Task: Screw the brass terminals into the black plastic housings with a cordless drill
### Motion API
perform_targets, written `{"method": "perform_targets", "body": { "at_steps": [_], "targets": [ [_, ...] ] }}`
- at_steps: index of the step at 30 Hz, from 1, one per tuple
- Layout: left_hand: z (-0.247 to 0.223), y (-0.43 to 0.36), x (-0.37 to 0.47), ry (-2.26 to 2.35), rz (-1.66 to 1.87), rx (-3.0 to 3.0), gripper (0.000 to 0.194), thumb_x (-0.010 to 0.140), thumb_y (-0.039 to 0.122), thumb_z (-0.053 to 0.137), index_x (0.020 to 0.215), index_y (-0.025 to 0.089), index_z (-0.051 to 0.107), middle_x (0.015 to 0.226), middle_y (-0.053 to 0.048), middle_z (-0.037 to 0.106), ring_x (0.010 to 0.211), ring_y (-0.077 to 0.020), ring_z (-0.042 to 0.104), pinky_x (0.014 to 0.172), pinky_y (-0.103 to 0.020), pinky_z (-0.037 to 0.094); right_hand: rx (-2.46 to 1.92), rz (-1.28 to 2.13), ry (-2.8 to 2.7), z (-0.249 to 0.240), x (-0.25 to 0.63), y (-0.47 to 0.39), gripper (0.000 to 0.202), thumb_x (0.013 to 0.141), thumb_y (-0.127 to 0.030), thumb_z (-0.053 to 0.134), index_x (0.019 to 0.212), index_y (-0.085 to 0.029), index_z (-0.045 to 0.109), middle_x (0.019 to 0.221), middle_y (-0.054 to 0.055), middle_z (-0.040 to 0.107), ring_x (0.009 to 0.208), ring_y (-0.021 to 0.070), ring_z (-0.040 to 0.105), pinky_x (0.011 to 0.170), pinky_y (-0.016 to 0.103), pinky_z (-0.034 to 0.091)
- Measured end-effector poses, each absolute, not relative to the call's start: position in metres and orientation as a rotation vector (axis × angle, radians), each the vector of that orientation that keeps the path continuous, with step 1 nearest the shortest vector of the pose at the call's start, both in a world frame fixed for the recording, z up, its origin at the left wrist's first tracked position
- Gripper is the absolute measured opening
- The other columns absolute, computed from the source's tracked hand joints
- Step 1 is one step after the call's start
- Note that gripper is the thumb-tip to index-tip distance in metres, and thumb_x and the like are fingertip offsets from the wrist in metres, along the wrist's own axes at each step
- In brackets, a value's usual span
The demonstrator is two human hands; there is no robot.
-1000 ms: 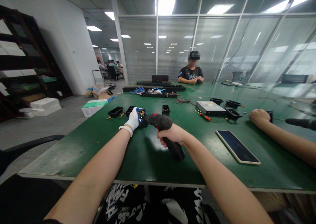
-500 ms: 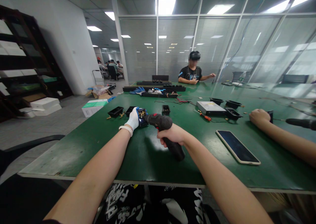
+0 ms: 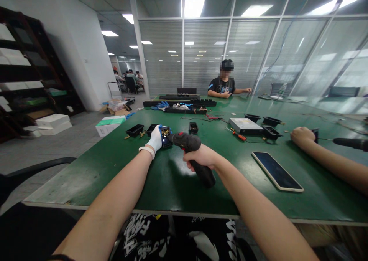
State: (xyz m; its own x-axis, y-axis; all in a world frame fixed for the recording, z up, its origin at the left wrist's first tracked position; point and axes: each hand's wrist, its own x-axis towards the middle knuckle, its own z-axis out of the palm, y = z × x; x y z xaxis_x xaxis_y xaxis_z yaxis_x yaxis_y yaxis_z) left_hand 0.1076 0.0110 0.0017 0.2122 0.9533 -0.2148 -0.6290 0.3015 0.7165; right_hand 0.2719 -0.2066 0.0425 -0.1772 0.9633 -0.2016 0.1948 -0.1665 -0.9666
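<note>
Left hand (gloved) clamps socket; right hand fists around driver. Bit could cam out if socket shifts on table.

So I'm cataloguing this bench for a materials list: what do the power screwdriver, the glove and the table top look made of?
The power screwdriver, gripped by the right hand, looks like matte black moulded plastic with a red switch. The glove on the left hand looks like white knitted fabric with a blue, probably rubbery, coating at the fingers. The table top looks like green laminate or painted board, semi-gloss, scuffed pale in patches.
</note>
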Motion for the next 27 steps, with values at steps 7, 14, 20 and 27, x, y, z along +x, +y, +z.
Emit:
{"method": "perform_targets", "body": {
  "at_steps": [7,14,20,27],
  "targets": [
    [-0.0003,0.0139,0.1083,0.718,1.177,0.554,0.017,0.098,0.027,0.059,0.093,0.017,0.070,0.066,-0.007,0.072,0.063,-0.0275,0.076,0.069,-0.038,0.067,-1.384,1.403,-1.391,0.0414,0.2718,-0.2051,0.013,0.072,-0.009,0.069,0.061,-0.016,0.064,0.056,0.005,0.070,0.045,0.0178,0.066,0.043,0.026,0.056],
    [0.0009,0.0119,0.1081,0.706,1.172,0.518,0.015,0.095,0.029,0.063,0.098,0.017,0.072,0.069,-0.007,0.073,0.064,-0.0286,0.077,0.071,-0.040,0.068,-1.368,1.404,-1.384,0.0390,0.2727,-0.2040,0.014,0.072,-0.008,0.069,0.063,-0.017,0.063,0.057,0.006,0.071,0.046,0.0174,0.066,0.043,0.025,0.056],
    [0.0017,0.0101,0.1074,0.709,1.170,0.518,0.020,0.093,0.031,0.067,0.104,0.016,0.073,0.070,-0.007,0.075,0.064,-0.0292,0.077,0.070,-0.041,0.068,-1.373,1.410,-1.383,0.0399,0.2729,-0.2047,0.013,0.071,-0.009,0.069,0.062,-0.017,0.064,0.057,0.005,0.070,0.046,0.0181,0.066,0.043,0.027,0.057],
    [0.0012,0.0122,0.1086,0.705,1.180,0.525,0.016,0.095,0.029,0.063,0.100,0.017,0.072,0.066,-0.007,0.072,0.062,-0.0292,0.077,0.070,-0.041,0.068,-1.353,1.402,-1.413,0.0409,0.2720,-0.2054,0.014,0.071,-0.009,0.067,0.060,-0.017,0.063,0.056,0.005,0.069,0.045,0.0178,0.065,0.042,0.026,0.055]
  ]
}}
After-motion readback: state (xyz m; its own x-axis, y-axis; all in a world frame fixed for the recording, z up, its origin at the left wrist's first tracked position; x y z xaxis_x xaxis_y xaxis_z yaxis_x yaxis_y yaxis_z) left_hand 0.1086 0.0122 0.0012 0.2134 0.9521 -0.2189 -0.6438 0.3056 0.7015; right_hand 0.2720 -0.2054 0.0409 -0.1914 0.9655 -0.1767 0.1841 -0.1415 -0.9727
